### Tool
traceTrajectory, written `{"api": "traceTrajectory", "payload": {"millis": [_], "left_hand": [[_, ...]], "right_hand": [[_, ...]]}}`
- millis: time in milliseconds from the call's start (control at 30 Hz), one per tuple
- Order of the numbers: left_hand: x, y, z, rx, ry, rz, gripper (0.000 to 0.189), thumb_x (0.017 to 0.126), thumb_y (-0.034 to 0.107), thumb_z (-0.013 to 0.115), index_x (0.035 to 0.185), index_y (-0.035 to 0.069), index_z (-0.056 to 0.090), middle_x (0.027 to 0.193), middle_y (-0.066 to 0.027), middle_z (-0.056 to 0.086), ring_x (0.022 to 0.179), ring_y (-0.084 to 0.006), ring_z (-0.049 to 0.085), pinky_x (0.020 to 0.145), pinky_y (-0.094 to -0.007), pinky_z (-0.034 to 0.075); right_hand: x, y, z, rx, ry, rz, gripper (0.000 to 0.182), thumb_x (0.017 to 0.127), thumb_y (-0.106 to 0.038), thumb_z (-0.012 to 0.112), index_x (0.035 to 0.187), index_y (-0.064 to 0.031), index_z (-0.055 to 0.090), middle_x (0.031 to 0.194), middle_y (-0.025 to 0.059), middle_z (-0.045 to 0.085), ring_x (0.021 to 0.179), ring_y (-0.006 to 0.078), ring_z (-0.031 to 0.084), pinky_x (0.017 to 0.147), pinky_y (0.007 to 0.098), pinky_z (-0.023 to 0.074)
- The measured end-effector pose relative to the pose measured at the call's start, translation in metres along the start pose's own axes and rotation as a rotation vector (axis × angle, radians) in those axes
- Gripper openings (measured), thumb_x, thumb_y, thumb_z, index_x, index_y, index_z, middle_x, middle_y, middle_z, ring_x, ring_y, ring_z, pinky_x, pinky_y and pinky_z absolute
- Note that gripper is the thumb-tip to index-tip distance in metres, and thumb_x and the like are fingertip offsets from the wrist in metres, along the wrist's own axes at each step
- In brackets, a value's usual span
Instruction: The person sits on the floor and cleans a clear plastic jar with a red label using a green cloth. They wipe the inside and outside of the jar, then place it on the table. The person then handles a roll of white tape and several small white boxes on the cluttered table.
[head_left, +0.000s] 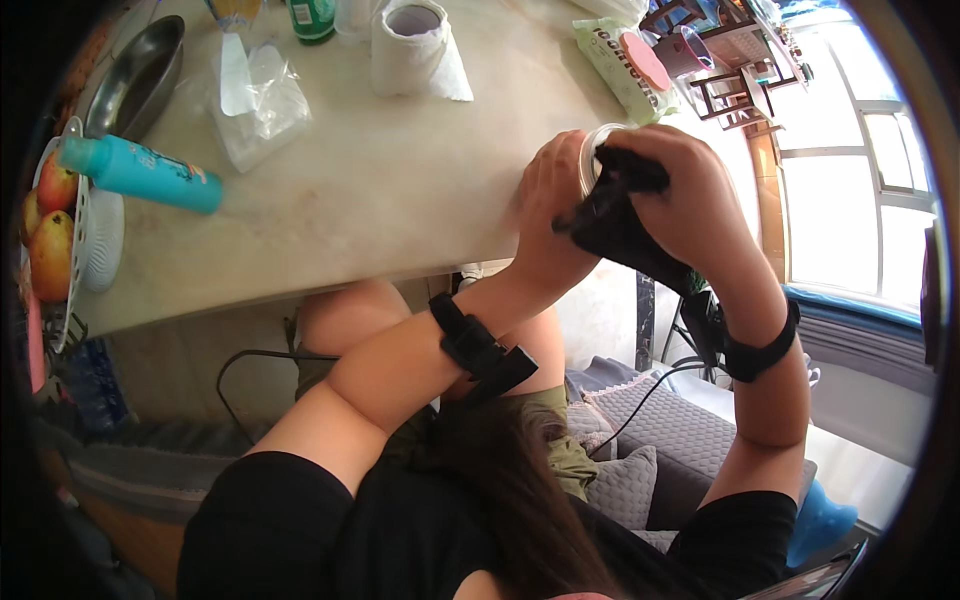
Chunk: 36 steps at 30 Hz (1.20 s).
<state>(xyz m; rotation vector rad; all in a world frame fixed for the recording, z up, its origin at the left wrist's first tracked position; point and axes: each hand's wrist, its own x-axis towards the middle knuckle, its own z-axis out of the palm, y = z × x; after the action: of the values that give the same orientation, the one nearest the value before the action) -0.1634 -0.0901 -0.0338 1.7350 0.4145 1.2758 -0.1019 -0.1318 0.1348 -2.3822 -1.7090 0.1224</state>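
My left hand (553, 191) is wrapped around a clear round container (591, 154), perhaps a glass or jar, near the table's right end. Only part of its pale rim shows between my hands. In my right hand (686, 187) is a black cloth (619, 221), bunched at the container's mouth, with its lower part hanging toward my wrist. Whether the cloth reaches inside is hidden by my fingers. Both wrists wear black straps with small devices, and cables run nearby.
On the marble-look table (337, 202) are a turquoise bottle (161, 176), a clear plastic bag (262, 112), a paper roll (412, 60), a wipes pack (630, 67) and a dark metal dish (139, 75). A white basket (79, 225) holds mangoes (52, 255) at left. A grey quilted sofa (675, 420) stands at right.
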Motion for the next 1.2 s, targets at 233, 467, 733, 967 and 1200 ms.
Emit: {"api": "traceTrajectory", "payload": {"millis": [233,467,733,967,1200], "left_hand": [[0.001,0.007,-0.002,-0.001,-0.014,-0.062,0.073,0.071,0.021,0.080,0.129,0.003,0.042,0.125,-0.0209,0.049,0.114,-0.0394,0.050,0.097,-0.0476,0.040],[0.000,0.012,-0.005,0.004,0.018,-0.049,0.069,0.080,0.026,0.068,0.134,-0.001,0.034,0.127,-0.0237,0.045,0.117,-0.0426,0.046,0.098,-0.0509,0.037],[-0.009,0.012,0.000,0.006,-0.034,-0.048,0.084,0.074,0.026,0.078,0.137,-0.003,0.030,0.134,-0.0232,0.040,0.124,-0.0427,0.040,0.103,-0.0527,0.033],[-0.011,0.015,-0.001,0.187,0.029,0.007,0.088,0.073,0.024,0.079,0.139,-0.002,0.027,0.133,-0.0255,0.039,0.121,-0.0425,0.041,0.102,-0.0515,0.033],[-0.016,0.015,0.001,0.209,0.069,-0.009,0.086,0.076,0.021,0.074,0.141,-0.002,0.023,0.134,-0.0262,0.037,0.123,-0.0432,0.040,0.100,-0.0530,0.034]], "right_hand": [[0.005,0.001,0.004,-0.112,0.096,0.039,0.032,0.066,-0.005,0.060,0.096,-0.0083,0.069,0.089,0.0128,0.067,0.085,0.0358,0.063,0.076,0.0426,0.0508],[-0.003,0.005,-0.009,0.042,-0.076,-0.288,0.036,0.060,-0.001,0.060,0.095,-0.0078,0.068,0.085,0.0120,0.063,0.082,0.0361,0.061,0.071,0.0406,0.0504],[0.010,0.009,0.006,-0.142,0.118,0.055,0.032,0.068,-0.007,0.061,0.099,-0.0104,0.069,0.091,0.0118,0.066,0.088,0.0348,0.063,0.075,0.0411,0.0510],[0.012,0.007,-0.001,-0.061,0.016,-0.153,0.033,0.063,-0.004,0.062,0.095,-0.0100,0.069,0.092,0.0103,0.066,0.089,0.0337,0.063,0.075,0.0411,0.0507],[0.007,0.006,-0.010,0.013,-0.109,-0.265,0.040,0.059,0.002,0.062,0.097,-0.0081,0.069,0.092,0.0102,0.065,0.087,0.0350,0.062,0.074,0.0402,0.0509]]}}
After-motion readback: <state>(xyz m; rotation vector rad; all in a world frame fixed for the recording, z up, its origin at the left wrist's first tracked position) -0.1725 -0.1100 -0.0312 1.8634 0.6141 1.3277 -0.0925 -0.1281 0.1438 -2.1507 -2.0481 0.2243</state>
